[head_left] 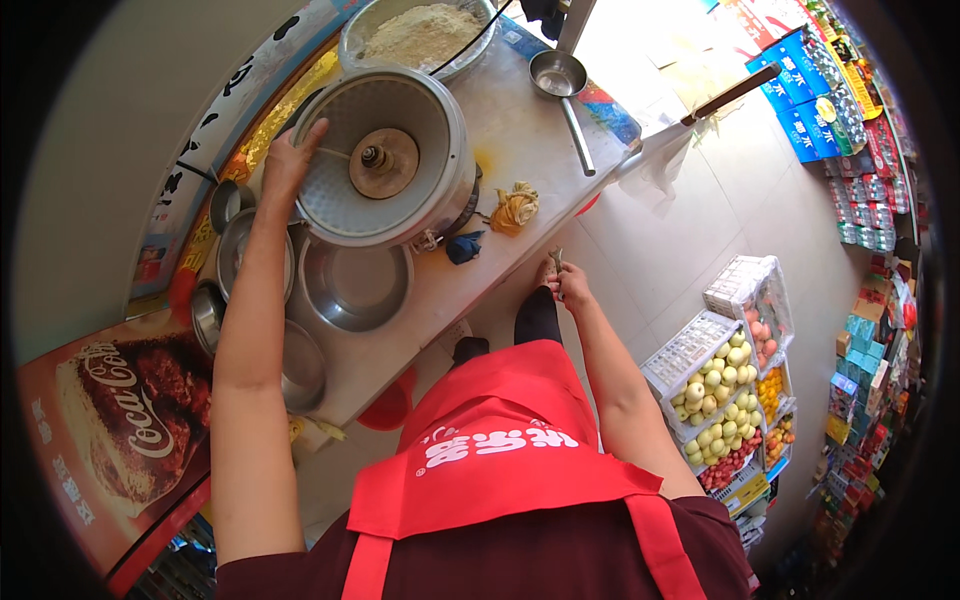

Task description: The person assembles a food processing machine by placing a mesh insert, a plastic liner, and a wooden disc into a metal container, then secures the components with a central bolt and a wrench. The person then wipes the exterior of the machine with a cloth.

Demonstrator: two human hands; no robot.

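Left hand [290, 160] spread on drum [385, 155] rim; right hand [568, 285] pinching small metal piece [556, 258] off counter [520, 130] edge.

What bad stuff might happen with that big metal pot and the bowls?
The left hand rests on the rim of the big metal pot, which looks tipped on its side; it might roll onto the empty metal bowls. The right hand holds a small metal tool beyond the table edge; it could drop to the floor.

A small shop — stocked shelves [860, 150], fruit crates [715, 385], tiled floor [690, 230].
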